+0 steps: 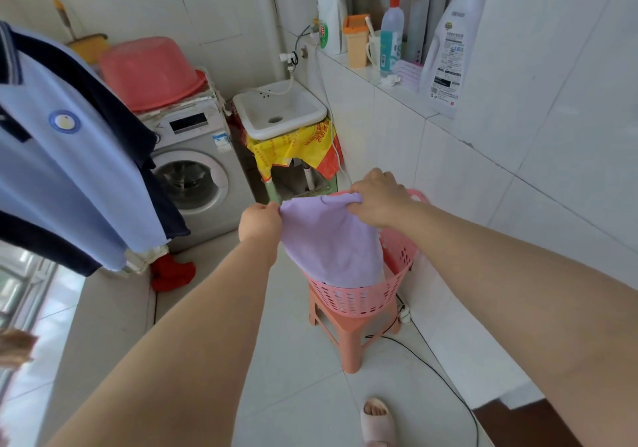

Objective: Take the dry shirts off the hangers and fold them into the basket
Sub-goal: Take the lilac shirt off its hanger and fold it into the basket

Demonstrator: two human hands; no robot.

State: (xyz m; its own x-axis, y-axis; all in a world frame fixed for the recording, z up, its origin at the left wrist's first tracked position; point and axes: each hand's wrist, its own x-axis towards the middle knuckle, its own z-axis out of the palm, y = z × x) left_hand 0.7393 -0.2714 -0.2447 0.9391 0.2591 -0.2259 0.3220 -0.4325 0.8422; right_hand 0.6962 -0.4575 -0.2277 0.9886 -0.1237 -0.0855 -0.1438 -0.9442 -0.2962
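A lilac shirt [329, 239], folded, hangs between my two hands over the pink basket [366, 300]. Its lower edge dips inside the basket's rim. My left hand [259, 223] pinches the shirt's upper left corner. My right hand [378, 196] grips the upper right edge, knuckles up. The basket stands on an orange plastic stool [348, 338]. A light blue polo shirt with navy trim [65, 156] hangs at the left, close to my head; its hanger is out of sight.
A washing machine [193, 167] with a pink tub [152, 70] on top stands at the back left, a small sink [279, 108] beside it. Detergent bottles [448, 53] line the tiled ledge on the right. A red cloth [171, 272] and a black cable [435, 370] lie on the floor.
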